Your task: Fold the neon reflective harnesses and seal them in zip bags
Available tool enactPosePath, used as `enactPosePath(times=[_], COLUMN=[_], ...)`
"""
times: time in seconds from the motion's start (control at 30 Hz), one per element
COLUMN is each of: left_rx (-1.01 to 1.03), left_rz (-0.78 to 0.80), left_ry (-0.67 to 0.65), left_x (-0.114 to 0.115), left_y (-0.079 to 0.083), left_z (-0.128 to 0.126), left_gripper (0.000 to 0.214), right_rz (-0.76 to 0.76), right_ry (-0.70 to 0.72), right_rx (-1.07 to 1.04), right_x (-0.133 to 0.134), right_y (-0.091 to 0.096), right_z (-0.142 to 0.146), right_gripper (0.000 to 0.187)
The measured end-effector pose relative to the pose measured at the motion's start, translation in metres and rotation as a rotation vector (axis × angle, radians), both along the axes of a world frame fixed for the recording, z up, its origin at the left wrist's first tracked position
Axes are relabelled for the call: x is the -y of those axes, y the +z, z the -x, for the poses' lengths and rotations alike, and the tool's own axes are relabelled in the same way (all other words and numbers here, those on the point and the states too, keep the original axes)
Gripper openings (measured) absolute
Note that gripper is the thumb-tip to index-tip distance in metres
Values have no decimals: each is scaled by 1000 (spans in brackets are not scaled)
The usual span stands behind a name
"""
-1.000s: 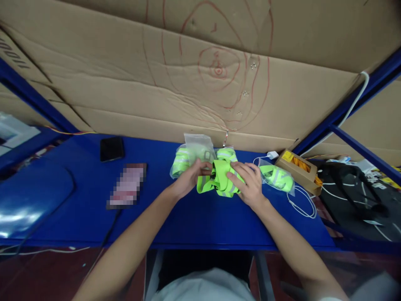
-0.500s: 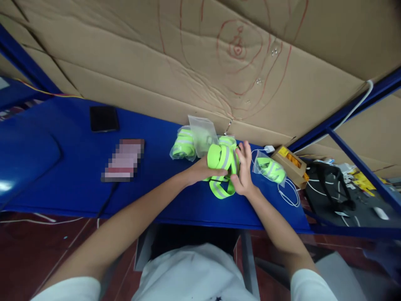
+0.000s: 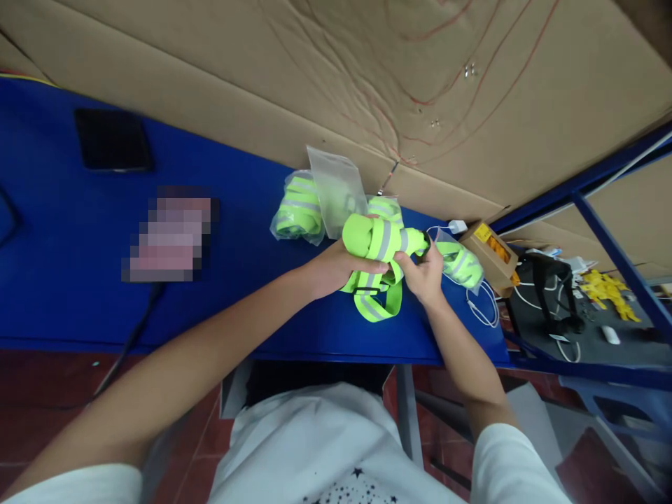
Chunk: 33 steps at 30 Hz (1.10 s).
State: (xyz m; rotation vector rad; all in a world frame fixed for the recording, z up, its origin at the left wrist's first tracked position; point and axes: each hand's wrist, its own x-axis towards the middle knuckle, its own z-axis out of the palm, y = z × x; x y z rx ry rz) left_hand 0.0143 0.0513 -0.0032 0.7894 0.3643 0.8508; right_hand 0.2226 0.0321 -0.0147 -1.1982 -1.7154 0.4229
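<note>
- Since the earlier frame, the right hand [image 3: 426,274] has gone from spread, raised fingers to a grip on the right end of the lime-yellow reflective strap [image 3: 384,241], which now stretches out toward it.
- Left hand [image 3: 336,269]: grasping the rolled part of the strap, thumb laid across the front; its other fingers are mostly hidden behind the webbing.
- Right hand: thumb and fingers closed around the strap's end, beside a dark piece too small to identify.
- That strap, with its silver stripe, is held above the front half of the blue table [image 3: 315,334]; a loop hangs below the hands, near a black slider buckle [image 3: 366,290].
- Just behind it stands a clear plastic bag [image 3: 336,190], with a bagged strap roll [image 3: 299,210] to its left.
- Off to the right lies another bagged strap [image 3: 460,266], near a windowed cardboard box [image 3: 486,255] and a coiled white cable [image 3: 483,308].
</note>
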Motion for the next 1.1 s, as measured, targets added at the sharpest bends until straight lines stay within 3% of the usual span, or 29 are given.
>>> enactPosePath(times=[0.07, 0.13, 0.2, 0.27, 0.33, 0.43, 0.5, 0.57, 0.63, 0.73, 0.83, 0.93, 1.03, 1.1], left_rx=[48, 88, 129, 156, 144, 47, -29, -98, -184, -370, -524, -544, -450, -328], left_rz=[59, 96, 114, 122, 140, 141, 105, 51, -36, -269, -498, -590, -653, -575], left_ry=[-85, -173, -258, -330, -363, -252, -154, -110, -94, -83, -53, -82, -287, -387], left_x=[2, 3, 3, 2, 2, 1, 2, 3, 3, 1, -2, 0, 3, 3], left_y=[2, 3, 1, -2, -5, -5, -4, -4, -4, -4, -4, -2, 3, 6], left_z=[1, 3, 5, 5, 4, 0, -1, -1, 1, 3, 2, 2, 10, 16], left_gripper=[46, 44, 52, 59, 63, 57, 55, 59, 62, 56, 52, 49, 48, 61], right_rz=[-135, -294, -399, -408, -241, 108, 192, 197, 250, 303, 162, -144, -517, -651], right_ry=[-107, -146, -96, 6, 159, 397, 419, 332, 262, 229, 104, -13, -48, -60], right_rx=[42, 100, 154, 213, 262, 194, 65, -45, -92, -72, -47, 86, 359, 481], right_x=[5, 6, 6, 6, 7, 11, 11, 8, 4, 1, 5, 11, 19, 22], right_y=[2, 8, 15, 23, 31, 36, 34, 30, 28, 29, 35, 41, 44, 44], right_z=[2, 1, -1, -3, -2, 3, 7, 8, 6, -1, -7, -8, -5, -2], right_gripper=[45, 40, 36, 35, 42, 76, 90, 83, 61, 36, 28, 22, 26, 29])
